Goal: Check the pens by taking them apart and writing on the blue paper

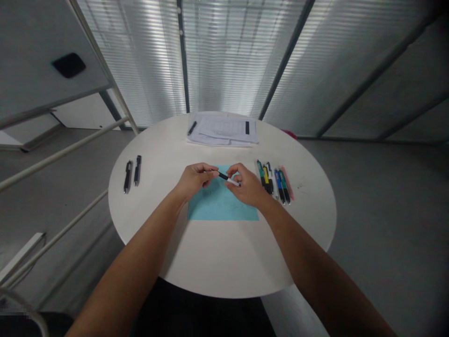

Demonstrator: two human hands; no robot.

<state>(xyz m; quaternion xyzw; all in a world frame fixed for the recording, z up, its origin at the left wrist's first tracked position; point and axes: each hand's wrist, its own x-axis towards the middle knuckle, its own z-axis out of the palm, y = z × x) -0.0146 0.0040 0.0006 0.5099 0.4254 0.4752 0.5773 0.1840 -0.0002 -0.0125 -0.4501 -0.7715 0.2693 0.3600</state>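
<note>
Between my two hands, a white pen with a black grip (223, 176) is held slantwise above a light blue sheet of paper (224, 208). My left hand (197, 178) pinches the pen's left end, hiding most of its tip. The fingers of my right hand (245, 184) are closed about the white barrel at its other end. Right of my right hand lies a row of several pens (273, 182) with green, yellow, white and blue barrels. Beyond them is a reddish, see-through strip (287, 182).
The round white table (217, 262) carries two dark pens (132, 174) at the left. A stack of printed papers (222, 128) with a dark pen (191, 128) on it lies at the far edge. Pale metal rails (66, 152) stand left of the table, and window blinds (238, 56) hang behind it.
</note>
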